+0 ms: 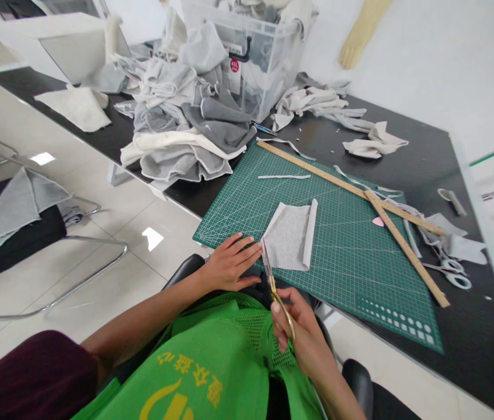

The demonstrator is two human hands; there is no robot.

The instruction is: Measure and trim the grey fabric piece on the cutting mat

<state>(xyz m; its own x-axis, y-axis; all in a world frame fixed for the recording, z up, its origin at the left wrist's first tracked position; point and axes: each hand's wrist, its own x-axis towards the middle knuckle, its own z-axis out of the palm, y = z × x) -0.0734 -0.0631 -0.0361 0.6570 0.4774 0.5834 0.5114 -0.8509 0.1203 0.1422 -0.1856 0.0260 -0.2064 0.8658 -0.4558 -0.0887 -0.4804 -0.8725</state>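
Observation:
My right hand (302, 332) is closed on gold-handled scissors (273, 280), whose blades point up at the left edge of a small grey fabric piece (291, 236). The piece lies on the green cutting mat (352, 251), its right edge rolled over. My left hand (232, 262) lies flat with fingers stretched out on the mat's near corner, fingertips just left of the fabric and the blades. A green mesh bag (212, 367) rests in my lap below both hands.
Two long wooden rulers (404, 245) cross the mat's right side by a pink chalk piece (378, 221). Silver scissors (452, 271) lie at the right. A heap of grey and white cloth (185, 128) and a clear bin (260, 52) stand behind. Metal chairs (54, 233) are left.

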